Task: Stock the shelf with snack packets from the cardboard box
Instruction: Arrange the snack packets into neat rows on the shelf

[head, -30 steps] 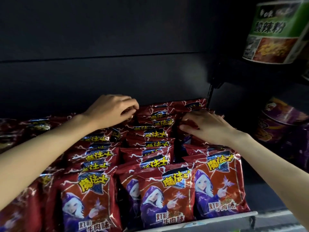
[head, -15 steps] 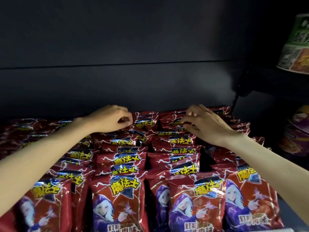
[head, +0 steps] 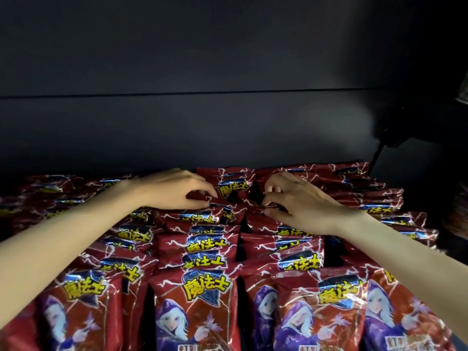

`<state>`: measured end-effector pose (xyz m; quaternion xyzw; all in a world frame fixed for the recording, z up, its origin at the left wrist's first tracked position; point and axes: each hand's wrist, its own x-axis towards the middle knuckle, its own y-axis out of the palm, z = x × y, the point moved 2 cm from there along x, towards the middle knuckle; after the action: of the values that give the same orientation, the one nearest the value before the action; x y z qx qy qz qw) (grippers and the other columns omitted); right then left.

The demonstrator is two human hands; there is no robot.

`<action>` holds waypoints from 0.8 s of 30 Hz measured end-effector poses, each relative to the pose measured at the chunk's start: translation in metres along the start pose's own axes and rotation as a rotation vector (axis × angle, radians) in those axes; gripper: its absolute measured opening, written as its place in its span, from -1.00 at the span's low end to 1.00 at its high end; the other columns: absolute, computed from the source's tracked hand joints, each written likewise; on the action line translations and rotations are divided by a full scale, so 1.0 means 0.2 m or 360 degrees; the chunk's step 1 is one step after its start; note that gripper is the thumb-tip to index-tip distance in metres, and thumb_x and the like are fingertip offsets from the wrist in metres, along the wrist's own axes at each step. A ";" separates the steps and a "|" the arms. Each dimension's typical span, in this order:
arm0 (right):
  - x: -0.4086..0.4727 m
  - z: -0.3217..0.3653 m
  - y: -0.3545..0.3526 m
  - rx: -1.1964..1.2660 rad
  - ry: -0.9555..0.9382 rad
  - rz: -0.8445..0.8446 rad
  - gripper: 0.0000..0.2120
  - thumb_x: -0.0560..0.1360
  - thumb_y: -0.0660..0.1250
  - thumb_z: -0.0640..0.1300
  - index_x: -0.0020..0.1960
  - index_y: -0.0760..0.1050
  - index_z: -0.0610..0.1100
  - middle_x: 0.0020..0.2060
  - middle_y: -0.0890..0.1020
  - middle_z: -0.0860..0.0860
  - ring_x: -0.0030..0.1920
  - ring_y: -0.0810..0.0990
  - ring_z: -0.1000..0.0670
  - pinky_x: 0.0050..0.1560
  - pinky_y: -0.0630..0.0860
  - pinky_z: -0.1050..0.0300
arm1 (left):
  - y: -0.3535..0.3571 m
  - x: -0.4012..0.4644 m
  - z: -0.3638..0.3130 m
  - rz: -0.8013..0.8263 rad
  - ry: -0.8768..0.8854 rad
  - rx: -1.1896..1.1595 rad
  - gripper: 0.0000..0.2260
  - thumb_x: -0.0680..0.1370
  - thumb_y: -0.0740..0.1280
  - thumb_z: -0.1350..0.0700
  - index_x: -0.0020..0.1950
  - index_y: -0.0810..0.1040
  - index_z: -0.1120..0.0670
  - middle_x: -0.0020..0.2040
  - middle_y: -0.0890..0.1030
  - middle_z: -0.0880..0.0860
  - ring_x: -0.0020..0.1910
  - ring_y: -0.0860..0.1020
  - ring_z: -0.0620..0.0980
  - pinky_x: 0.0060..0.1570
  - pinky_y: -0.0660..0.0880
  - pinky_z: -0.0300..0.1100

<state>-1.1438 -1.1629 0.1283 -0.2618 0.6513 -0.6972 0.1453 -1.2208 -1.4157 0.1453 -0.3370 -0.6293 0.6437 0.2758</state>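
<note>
Both arms reach deep; left hand [head: 174, 190] grip, right hand [head: 301, 203] grip pinch rear snack packets [head: 228, 211].

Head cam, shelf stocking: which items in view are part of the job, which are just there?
Job:
- red snack packets in rows on the shelf
- back-row packet both hands work at
- left hand
- right hand

Just there:
- dark back panel
- bracket at right
</note>
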 end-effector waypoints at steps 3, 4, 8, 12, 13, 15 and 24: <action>-0.03 0.03 0.00 0.0067 0.0098 0.0253 -0.63 0.61 0.06 0.15 0.31 0.38 0.00 0.26 0.42 0.11 0.27 0.35 0.10 0.23 0.31 0.22 | -0.01 0.01 -0.03 0.0164 0.0093 0.0121 -0.56 0.53 0.12 -0.25 0.39 0.36 -0.20 0.17 0.38 -0.34 0.04 0.43 -0.34 0.09 0.35 -0.43; -0.04 0.03 0.00 0.0104 0.0137 0.0314 -0.63 0.61 0.05 0.15 0.32 0.35 0.00 0.26 0.43 0.09 0.26 0.38 0.08 0.23 0.33 0.19 | -0.02 0.02 -0.03 0.0192 0.0115 0.0134 -0.58 0.55 0.14 -0.23 0.39 0.37 -0.18 0.21 0.40 -0.32 0.08 0.45 -0.31 0.12 0.38 -0.38; -0.09 0.05 -0.01 0.0335 0.0282 0.0465 -0.60 0.62 0.02 0.14 0.39 0.20 0.01 -0.04 0.49 0.17 -0.14 0.47 0.20 -0.06 0.34 0.27 | -0.02 -0.01 0.00 0.0138 0.0049 0.0141 -0.59 0.55 0.10 -0.23 0.34 0.43 -0.14 0.22 0.51 -0.26 0.05 0.53 -0.28 0.11 0.41 -0.36; -0.12 0.04 -0.01 0.0368 0.0330 0.0505 -0.41 0.56 -0.03 0.30 0.52 -0.13 0.21 0.51 0.15 0.08 0.35 0.39 0.04 0.35 0.22 0.15 | 0.00 -0.02 0.05 -0.0076 -0.0170 0.0310 -0.72 0.63 0.10 -0.10 0.23 0.47 -0.06 -0.15 0.63 -0.09 -0.37 0.50 -0.20 -0.15 0.46 -0.20; -0.12 0.05 -0.01 0.0339 0.0335 0.0533 -0.36 0.53 -0.04 0.34 0.52 -0.17 0.23 0.53 0.05 0.09 0.40 0.32 0.03 0.38 0.18 0.12 | 0.00 -0.01 0.05 -0.0131 -0.0198 0.0413 -0.73 0.63 0.10 -0.08 0.21 0.47 -0.03 -0.20 0.61 -0.07 -0.38 0.48 -0.16 -0.23 0.43 -0.18; -0.11 0.05 -0.01 0.0270 0.0313 0.0564 -0.29 0.48 -0.04 0.41 0.54 -0.12 0.18 0.49 0.08 0.09 0.36 0.34 0.06 0.35 0.24 0.12 | 0.01 0.01 0.03 -0.0213 -0.0180 0.0577 -0.72 0.61 0.11 -0.10 0.21 0.47 -0.02 -0.21 0.61 -0.06 -0.34 0.49 -0.09 -0.31 0.36 -0.17; -0.10 0.07 -0.02 0.0327 0.0325 0.0569 -0.38 0.51 0.07 0.34 0.42 0.10 0.01 -0.12 0.52 0.12 -0.26 0.49 0.17 -0.05 0.38 0.15 | 0.01 0.08 0.01 0.0024 0.0033 0.0387 -0.55 0.54 0.19 -0.22 0.40 0.39 -0.13 0.32 0.47 -0.23 0.19 0.52 -0.21 0.13 0.41 -0.30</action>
<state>-1.1188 -1.1631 0.1288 -0.0540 0.6244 -0.7459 0.2257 -1.2309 -1.4047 0.1422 -0.3125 -0.5411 0.7138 0.3163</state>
